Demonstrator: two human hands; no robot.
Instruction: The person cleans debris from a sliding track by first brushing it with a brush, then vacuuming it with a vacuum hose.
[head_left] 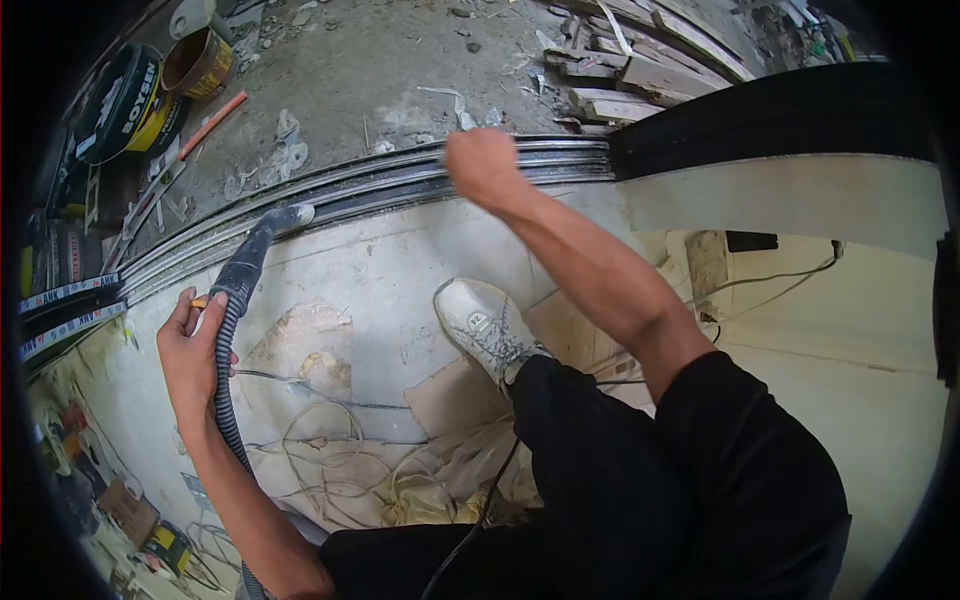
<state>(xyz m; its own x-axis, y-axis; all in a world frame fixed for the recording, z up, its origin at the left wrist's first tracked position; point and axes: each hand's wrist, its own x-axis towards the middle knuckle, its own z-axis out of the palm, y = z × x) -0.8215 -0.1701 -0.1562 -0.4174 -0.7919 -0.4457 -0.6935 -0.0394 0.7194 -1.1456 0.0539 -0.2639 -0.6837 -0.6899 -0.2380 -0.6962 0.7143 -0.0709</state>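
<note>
My left hand [196, 345] is wrapped around a grey ribbed vacuum hose [226, 385]. A small yellow-orange item [200, 304] shows by its fingers; I cannot make out what it is. The hose ends in a dark nozzle [247, 262], whose pale tip lies at the near edge of the metal sliding-door track [375, 187]. Over the right part of that track is my right hand [482, 165], closed in a fist and slightly blurred. Whatever the fist may hold is hidden. Dust and grit show along the track's grooves.
My shoe [485, 325] stands on the pale floor. Loose cables [320, 440] and plastic sheeting [465, 465] lie behind it. Beyond the track are scrap wood [650, 65], paint buckets [120, 105] and an orange stick [212, 125]. A dark frame [770, 115] rises at right.
</note>
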